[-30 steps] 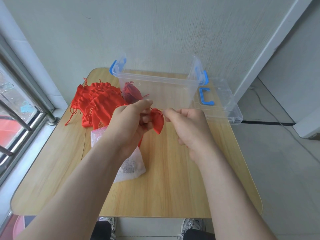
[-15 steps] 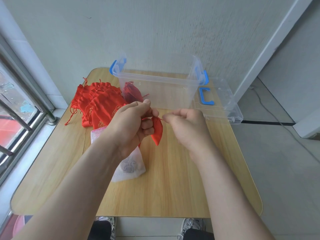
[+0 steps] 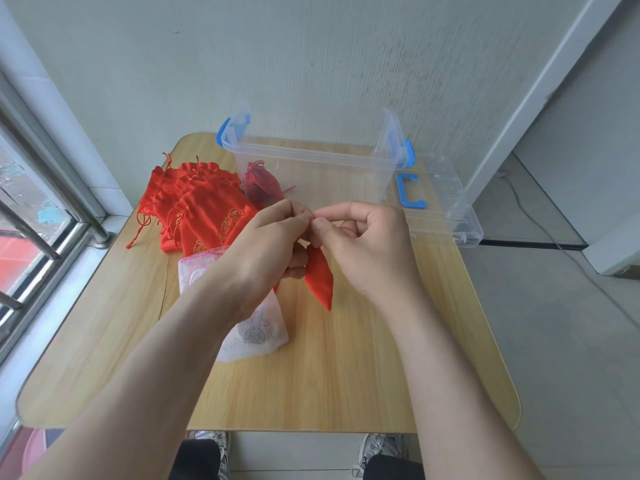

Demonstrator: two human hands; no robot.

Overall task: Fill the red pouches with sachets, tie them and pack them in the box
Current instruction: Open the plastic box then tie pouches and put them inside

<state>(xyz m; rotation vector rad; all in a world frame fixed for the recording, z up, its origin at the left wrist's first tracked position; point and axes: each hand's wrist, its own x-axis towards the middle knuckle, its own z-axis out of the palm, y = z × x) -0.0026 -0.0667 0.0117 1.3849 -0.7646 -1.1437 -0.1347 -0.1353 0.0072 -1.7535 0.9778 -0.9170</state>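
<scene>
Pouch: a red pouch (image 3: pixel 320 282) hangs over the middle of the desk, neck up between my hands, pointed end down. I cannot tell whether it touches the wood.
Desk: the pale wood desk (image 3: pixel 346 375) stands against the wall, with a window on my left.
Box: a clear box (image 3: pixel 311 157) with blue clips sits open at the far edge of the desk, beyond my hands.
Lid: the clear lid (image 3: pixel 446 209) lies flat just right of the box, its blue handle (image 3: pixel 408 195) towards the box.
Pile: more red pouches lie in a pile (image 3: pixel 197 209) at the far left of the desk, beside the box, their cords trailing loose.
Net bag: a white net bag (image 3: pixel 256 334) with a pink edge lies under my left forearm. Something with a dark print shows inside it.
Left hand: my left hand (image 3: pixel 266 244) pinches the cord at the pouch's neck with thumb and forefinger, the other fingers curled in beside the neck.
Right hand: my right hand (image 3: pixel 370 244) is curled too, thumb and forefinger pinching the same cord, fingertips almost meeting my left.
Packed pouch: one packed pouch (image 3: pixel 261 188) lies tied in the left end of the box.
Cord: the thin red cord (image 3: pixel 313 218) shows only as a short bit between my fingertips.
</scene>
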